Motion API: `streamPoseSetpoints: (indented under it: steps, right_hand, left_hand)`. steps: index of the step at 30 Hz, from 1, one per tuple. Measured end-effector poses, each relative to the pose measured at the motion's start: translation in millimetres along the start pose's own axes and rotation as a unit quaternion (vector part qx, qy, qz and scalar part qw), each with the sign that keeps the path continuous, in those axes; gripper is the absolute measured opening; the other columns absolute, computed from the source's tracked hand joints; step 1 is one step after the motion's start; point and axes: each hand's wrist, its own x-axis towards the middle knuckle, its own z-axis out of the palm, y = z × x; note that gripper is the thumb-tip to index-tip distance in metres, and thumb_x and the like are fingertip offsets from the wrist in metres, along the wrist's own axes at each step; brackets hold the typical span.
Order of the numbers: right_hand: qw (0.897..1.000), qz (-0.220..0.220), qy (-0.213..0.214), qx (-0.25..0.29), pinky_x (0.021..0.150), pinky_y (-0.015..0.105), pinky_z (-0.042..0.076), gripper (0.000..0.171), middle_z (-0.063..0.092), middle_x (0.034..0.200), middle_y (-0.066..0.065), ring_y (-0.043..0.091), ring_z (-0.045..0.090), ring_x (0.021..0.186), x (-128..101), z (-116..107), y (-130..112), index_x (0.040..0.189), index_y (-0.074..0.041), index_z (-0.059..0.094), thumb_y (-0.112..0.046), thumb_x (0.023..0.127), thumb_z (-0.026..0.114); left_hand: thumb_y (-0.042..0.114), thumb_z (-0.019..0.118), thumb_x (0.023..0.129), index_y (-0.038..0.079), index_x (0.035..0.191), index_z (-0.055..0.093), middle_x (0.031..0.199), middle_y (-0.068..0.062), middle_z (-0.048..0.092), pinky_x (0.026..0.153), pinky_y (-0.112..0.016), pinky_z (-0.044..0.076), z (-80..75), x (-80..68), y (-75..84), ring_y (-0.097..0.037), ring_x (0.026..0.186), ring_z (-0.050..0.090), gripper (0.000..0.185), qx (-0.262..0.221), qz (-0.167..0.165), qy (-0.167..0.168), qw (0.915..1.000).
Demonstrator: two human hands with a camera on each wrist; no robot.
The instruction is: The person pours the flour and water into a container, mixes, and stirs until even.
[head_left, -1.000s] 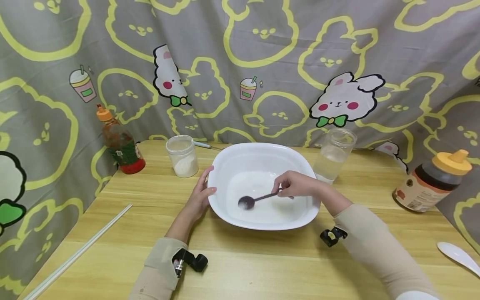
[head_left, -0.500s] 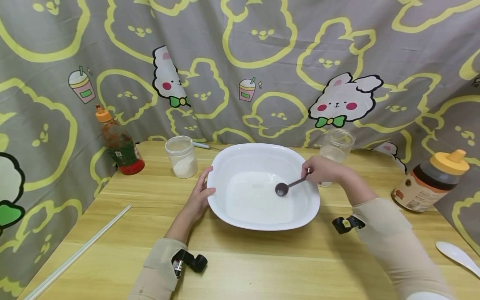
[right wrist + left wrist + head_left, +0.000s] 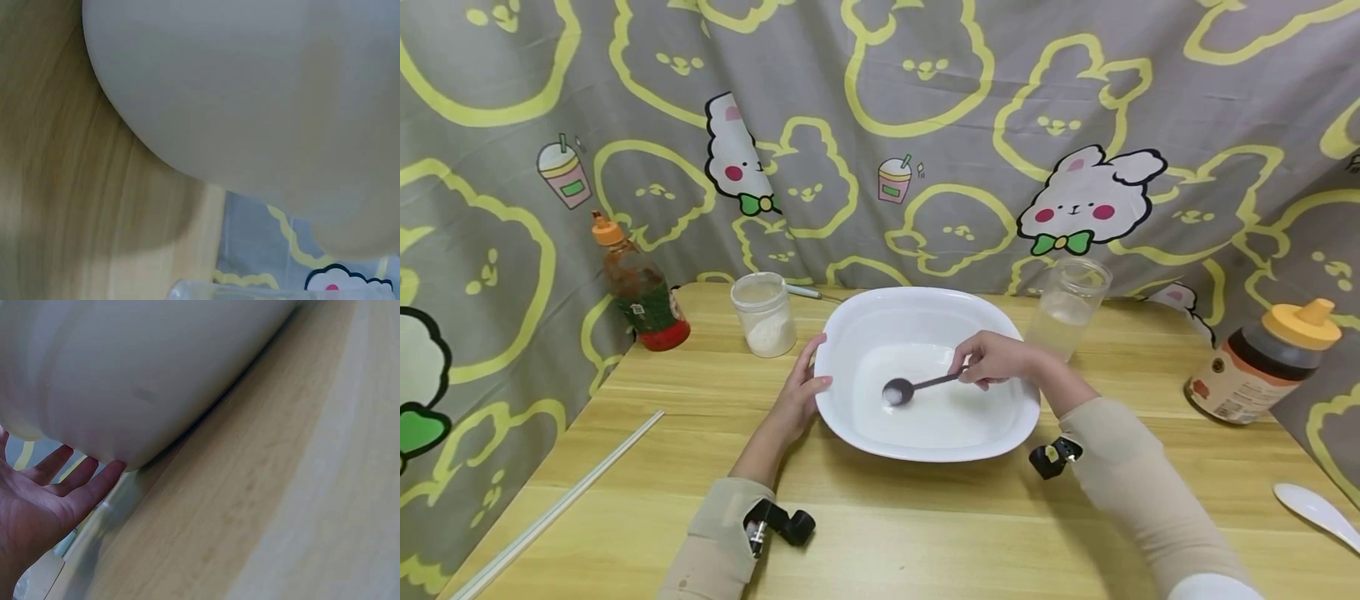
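A white basin [image 3: 859,437] with a shallow layer of milky-white liquid stands mid-table. At its left side my left hand [image 3: 793,393] holds the rim, thumb and a fingertip at the edge. More fingers [image 3: 94,487] lie against the outer wall in the left wrist view. My right hand [image 3: 996,360] pinches the handle of a dark brown measuring spoon [image 3: 898,392], whose bowl is low over the liquid with something white in it. In the right wrist view, the outside of the basin [image 3: 206,94] fills much of the picture and the hand is hidden.
Behind the basin's right side stands a glass of cloudy liquid [image 3: 1063,312]. A jar of white powder [image 3: 767,321] and a red sauce bottle [image 3: 647,296] are at back left. Chopsticks [image 3: 561,504] lie left; a dark sauce bottle [image 3: 1258,367] and white spoon [image 3: 1315,510] are right.
My right hand swung the measuring spoon to the basin's right side, then back left over the liquid. My left hand has stayed at the rim.
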Motion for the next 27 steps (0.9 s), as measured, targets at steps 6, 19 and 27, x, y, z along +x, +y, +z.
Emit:
streamPoseSetpoints:
  steps: [6, 19, 27]
  right_hand:
    - [0.998, 0.014, -0.039, -0.038, 0.039, 0.018, 0.03, 0.014, 0.048, 0.048, 0.002, 0.009, 0.038, 0.04, -23.1, -13.1, -8.8, 0.079, -0.002, 0.065, 0.002, 0.071, 0.055]
    - [0.983, 0.069, 0.101, -0.139, 0.043, 0.023, 0.035, 0.013, 0.048, 0.05, 0.002, 0.012, 0.042, 0.043, -18.9, -27.8, -10.1, 0.082, -0.001, 0.062, 0.001, 0.073, 0.052]
    - [0.998, 0.036, 0.041, -0.032, 0.038, 0.021, 0.028, 0.013, 0.049, 0.047, 0.005, 0.01, 0.034, 0.037, 1.6, -4.1, -7.8, 0.089, 0.001, 0.062, -0.002, 0.078, 0.054]
  left_hand:
    - [0.006, 0.047, 0.076, 0.02, 0.136, 0.02, 0.131, -0.019, 0.027, 0.077, -0.042, 0.045, -0.3, -0.2, -0.8, -0.038, 0.109, 0.036, 0.067, 0.0, 0.003, 0.001, 1.0]
    - [0.007, 0.047, 0.076, 0.02, 0.137, 0.018, 0.131, -0.019, 0.028, 0.08, -0.044, 0.043, -0.8, -0.4, -1.0, -0.04, 0.11, 0.033, 0.068, -0.003, 0.012, -0.006, 0.9999]
    - [0.007, 0.047, 0.076, 0.021, 0.136, 0.019, 0.131, -0.02, 0.027, 0.078, -0.043, 0.044, -1.0, -0.4, 0.2, -0.042, 0.111, 0.032, 0.068, -0.007, 0.004, -0.005, 1.0]
